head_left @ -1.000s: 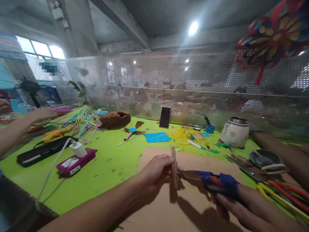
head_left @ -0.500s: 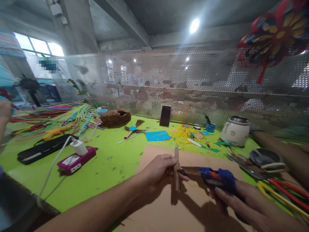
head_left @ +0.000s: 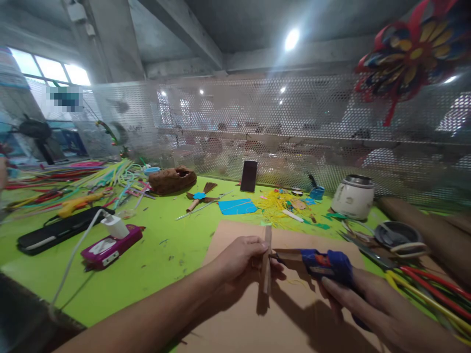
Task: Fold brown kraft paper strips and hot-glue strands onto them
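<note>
My left hand [head_left: 247, 257] pinches a narrow, folded strip of brown paper or card [head_left: 267, 269] between thumb and fingers, held upright above a tan sheet [head_left: 235, 328]. In my right hand [head_left: 353, 294] is a blue glue gun [head_left: 326, 264] whose front part is wrapped in brown. Its dark tip points left and meets or nearly meets the strip's right side, close to my left fingers. Whether it touches cannot be seen clearly. Beyond the sheet lie a piece of blue paper [head_left: 237, 207] and a small brown figure with a blue patch [head_left: 199, 196].
Scissors with red handles [head_left: 434, 284] and a grey tape roll [head_left: 401, 238] are at right, before a white pot [head_left: 353, 198]. A purple power strip [head_left: 112, 250], black case [head_left: 61, 230] and yellow glue gun [head_left: 83, 202] sit left. Yellow shreds [head_left: 281, 206] lie behind the sheet.
The view has turned slightly right, so things appear shifted left. Both hands keep their hold, with the glue gun's tip still at the strip. A person's arm at far left has mostly left view.
</note>
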Tool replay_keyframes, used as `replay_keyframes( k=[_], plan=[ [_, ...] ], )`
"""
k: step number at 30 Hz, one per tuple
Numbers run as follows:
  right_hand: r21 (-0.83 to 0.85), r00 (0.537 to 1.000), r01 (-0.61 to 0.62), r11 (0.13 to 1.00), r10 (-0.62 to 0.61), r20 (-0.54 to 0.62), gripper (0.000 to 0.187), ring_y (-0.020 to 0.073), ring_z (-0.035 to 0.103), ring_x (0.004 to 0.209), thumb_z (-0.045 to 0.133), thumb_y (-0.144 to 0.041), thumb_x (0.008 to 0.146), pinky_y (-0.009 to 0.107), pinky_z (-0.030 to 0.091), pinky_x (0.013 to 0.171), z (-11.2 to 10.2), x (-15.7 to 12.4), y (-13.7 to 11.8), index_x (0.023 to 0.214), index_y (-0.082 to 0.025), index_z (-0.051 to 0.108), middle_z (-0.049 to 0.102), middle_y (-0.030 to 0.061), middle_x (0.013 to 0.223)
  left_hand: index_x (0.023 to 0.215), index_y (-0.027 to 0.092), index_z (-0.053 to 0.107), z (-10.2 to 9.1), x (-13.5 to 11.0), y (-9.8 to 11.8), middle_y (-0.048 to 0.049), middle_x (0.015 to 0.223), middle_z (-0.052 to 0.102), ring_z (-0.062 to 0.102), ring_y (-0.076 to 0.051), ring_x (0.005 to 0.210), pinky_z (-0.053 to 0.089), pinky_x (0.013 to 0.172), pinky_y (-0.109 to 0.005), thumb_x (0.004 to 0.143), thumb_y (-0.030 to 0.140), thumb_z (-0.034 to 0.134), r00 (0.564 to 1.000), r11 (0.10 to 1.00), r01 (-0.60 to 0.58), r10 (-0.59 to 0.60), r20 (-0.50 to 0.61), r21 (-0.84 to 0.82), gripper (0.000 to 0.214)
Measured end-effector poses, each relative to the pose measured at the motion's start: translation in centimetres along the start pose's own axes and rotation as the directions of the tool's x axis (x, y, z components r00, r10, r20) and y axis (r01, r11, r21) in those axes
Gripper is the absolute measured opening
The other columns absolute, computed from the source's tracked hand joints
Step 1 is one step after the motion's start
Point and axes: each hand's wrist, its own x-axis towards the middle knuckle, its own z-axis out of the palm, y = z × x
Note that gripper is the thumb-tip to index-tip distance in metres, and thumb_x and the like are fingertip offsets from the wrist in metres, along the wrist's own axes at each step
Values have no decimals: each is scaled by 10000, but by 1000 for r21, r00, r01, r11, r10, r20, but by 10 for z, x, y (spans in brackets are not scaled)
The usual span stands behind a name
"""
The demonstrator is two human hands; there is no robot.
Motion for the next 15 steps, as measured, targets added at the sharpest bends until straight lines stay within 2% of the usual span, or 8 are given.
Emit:
replay_keyframes(
  k=[6, 15],
  plan=[
    [-50, 995, -47, 998, 43, -88, 407, 218, 664, 775, 448, -529, 805, 245, 546, 691, -1, 0, -3, 795, -220, 715, 702, 58, 703, 741, 107, 536, 1, -2, 1, -129, 694, 653, 647, -228, 649, 475, 727, -412, 753, 236, 554, 1000, 1000, 22, -22, -15, -22, 131],
    [-26, 997, -72, 997, 72, -24, 387, 217, 657, 781, 429, -496, 830, 245, 545, 678, 0, -2, -1, 846, -220, 700, 699, 56, 765, 736, 108, 521, -2, 0, 2, -138, 674, 650, 649, -257, 624, 488, 682, -432, 734, 265, 568, 1000, 1000, -13, 13, 13, 6, 164]
  ],
)
